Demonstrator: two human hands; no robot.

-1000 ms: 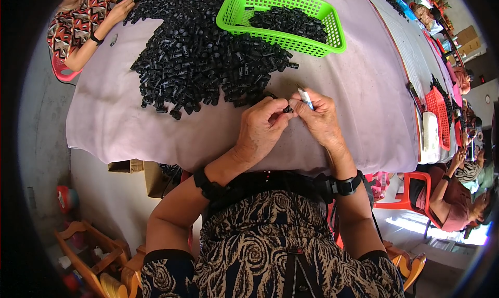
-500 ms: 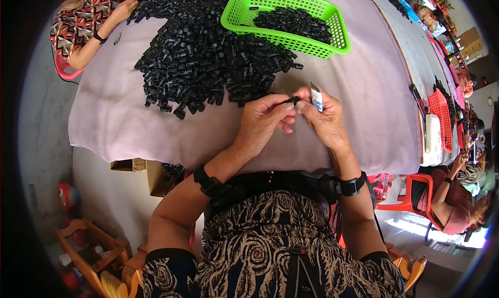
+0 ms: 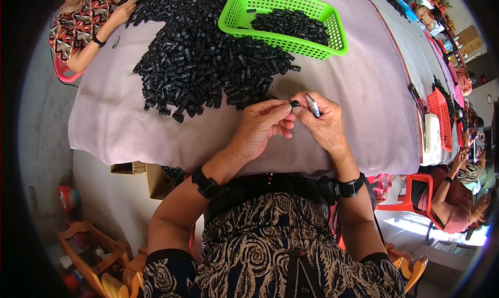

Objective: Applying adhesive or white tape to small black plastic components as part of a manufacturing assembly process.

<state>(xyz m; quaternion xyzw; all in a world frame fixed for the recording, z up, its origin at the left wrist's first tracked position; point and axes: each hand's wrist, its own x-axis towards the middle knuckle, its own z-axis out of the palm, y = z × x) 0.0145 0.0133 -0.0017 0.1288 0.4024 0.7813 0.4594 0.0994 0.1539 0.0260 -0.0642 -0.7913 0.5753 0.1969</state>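
Observation:
My left hand (image 3: 261,125) is closed, its thumb and fingers pinching a small black plastic part (image 3: 295,103) above the cloth-covered table. Close against it, my right hand (image 3: 326,125) grips a small knife blade (image 3: 312,105), which points up between thumb and fingers. The thumb of that hand is at the end of the black part; whether the edge touches it I cannot tell. Just beyond my hands spreads a large pile of similar black plastic parts (image 3: 202,64). A bright green basket (image 3: 312,49) behind it holds more of them.
At the far left a co-worker's arm (image 3: 104,35) reaches over the same table. A small light-coloured object (image 3: 116,41) lies near it. On the right, a red basket (image 3: 439,116) stands on another table, and a person sits by a red chair (image 3: 422,189). Wooden furniture (image 3: 96,256) is at lower left.
The blade in my right hand has turned, so less of its flat side shows. My fingers have shifted slightly around the black part. Both hands stay in about the same place.

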